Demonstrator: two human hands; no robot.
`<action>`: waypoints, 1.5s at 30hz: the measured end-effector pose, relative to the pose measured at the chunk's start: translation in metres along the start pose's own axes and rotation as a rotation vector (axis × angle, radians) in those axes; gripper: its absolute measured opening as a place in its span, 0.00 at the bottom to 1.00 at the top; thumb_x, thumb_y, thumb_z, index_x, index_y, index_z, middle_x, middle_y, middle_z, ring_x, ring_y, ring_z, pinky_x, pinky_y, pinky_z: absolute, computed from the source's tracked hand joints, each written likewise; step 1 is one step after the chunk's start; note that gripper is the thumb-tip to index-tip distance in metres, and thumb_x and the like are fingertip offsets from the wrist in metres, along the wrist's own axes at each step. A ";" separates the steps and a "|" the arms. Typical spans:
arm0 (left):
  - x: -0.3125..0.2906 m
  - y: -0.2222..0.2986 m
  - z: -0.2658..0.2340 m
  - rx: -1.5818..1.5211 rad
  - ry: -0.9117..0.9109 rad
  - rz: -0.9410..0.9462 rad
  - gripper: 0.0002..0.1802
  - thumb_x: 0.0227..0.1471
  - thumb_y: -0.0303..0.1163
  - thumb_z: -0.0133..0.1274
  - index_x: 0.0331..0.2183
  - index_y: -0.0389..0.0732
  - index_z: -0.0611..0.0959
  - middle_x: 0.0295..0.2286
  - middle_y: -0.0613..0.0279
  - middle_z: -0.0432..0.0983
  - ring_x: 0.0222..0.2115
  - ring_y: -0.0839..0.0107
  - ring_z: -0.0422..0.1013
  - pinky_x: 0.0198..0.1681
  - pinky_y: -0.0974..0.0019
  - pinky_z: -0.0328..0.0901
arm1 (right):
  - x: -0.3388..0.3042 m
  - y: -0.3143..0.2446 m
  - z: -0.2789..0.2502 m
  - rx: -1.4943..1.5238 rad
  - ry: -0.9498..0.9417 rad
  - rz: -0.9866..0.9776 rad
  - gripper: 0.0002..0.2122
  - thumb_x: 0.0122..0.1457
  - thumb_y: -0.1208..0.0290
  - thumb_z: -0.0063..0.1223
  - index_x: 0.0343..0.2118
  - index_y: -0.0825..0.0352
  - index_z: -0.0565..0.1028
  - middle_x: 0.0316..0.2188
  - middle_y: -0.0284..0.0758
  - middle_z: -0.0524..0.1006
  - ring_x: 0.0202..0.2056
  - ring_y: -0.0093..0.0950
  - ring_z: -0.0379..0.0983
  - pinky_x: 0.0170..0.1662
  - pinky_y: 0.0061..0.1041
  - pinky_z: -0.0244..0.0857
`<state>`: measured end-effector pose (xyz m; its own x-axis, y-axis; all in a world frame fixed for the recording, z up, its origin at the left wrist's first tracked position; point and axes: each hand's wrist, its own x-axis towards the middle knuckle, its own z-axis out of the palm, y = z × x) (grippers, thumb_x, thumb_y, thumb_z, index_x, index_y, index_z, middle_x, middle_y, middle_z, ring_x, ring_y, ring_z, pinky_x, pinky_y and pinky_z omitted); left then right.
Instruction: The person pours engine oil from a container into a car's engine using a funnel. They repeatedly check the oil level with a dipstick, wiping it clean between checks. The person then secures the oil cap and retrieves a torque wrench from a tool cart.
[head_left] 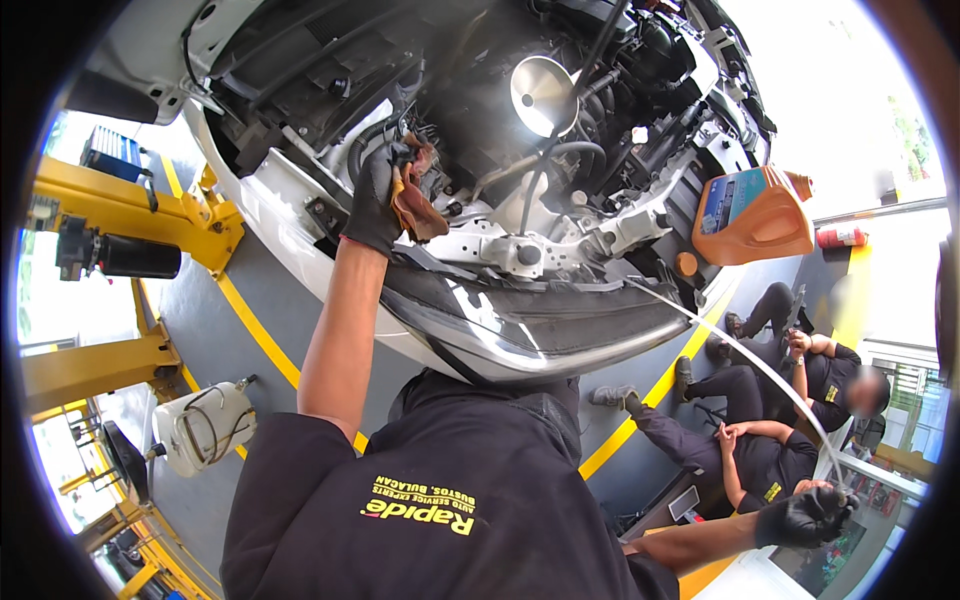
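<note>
- A reddish-brown cloth [418, 205] is hanging bunched over the left front part of the open engine bay [470, 110].
- The left hand [376, 200], wearing a black glove, is gripping this cloth, its fingers curling closed around the folds.
- A long, thin, pale rod [745, 350] is stretching from near the car's front edge to the right hand [805, 516].
- That hand, also black-gloved, is holding the rod's end well out to the right, fingers bending closed.
- A funnel [541, 95] is standing among the engine parts, beyond the cloth and to its right.
- An orange jug [755, 218] is sitting at the bay's right front corner, an orange cap [686, 264] lying near it.
- Two people in dark clothes [765, 455] are sitting at the right.
- Yellow lift equipment [130, 215] is standing at the left, a whitish tank [205, 430] showing below it.
</note>
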<state>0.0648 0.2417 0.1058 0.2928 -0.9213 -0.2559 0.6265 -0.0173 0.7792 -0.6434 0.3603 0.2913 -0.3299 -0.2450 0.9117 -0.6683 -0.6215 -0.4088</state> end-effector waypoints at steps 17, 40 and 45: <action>0.166 -0.084 0.014 -0.121 0.031 -0.309 0.15 0.66 0.46 0.54 0.36 0.44 0.81 0.23 0.70 0.75 0.19 0.80 0.69 0.22 0.78 0.65 | -0.105 -0.023 0.301 0.045 -0.596 -0.076 0.05 0.57 0.80 0.58 0.36 0.73 0.80 0.38 0.42 0.81 0.41 0.37 0.80 0.45 0.35 0.75; 0.274 -0.155 -0.053 0.074 0.191 -0.303 0.08 0.55 0.41 0.58 0.33 0.48 0.82 0.27 0.65 0.77 0.27 0.71 0.72 0.28 0.66 0.66 | -0.166 -0.058 0.390 -0.006 -1.058 -0.155 0.12 0.47 0.82 0.65 0.37 0.68 0.86 0.40 0.42 0.82 0.43 0.40 0.80 0.50 0.37 0.72; 0.272 -0.148 -0.056 -0.025 0.008 -0.292 0.08 0.56 0.39 0.58 0.35 0.47 0.83 0.28 0.64 0.78 0.28 0.70 0.73 0.30 0.65 0.68 | -0.191 -0.065 0.442 0.106 -1.142 -0.175 0.15 0.51 0.85 0.63 0.43 0.68 0.84 0.42 0.41 0.83 0.44 0.38 0.81 0.50 0.34 0.73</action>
<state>0.0925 0.0155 -0.1112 0.1033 -0.8755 -0.4720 0.7024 -0.2718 0.6579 -0.2419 0.1183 0.1618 0.5913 -0.6453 0.4837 -0.5685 -0.7590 -0.3174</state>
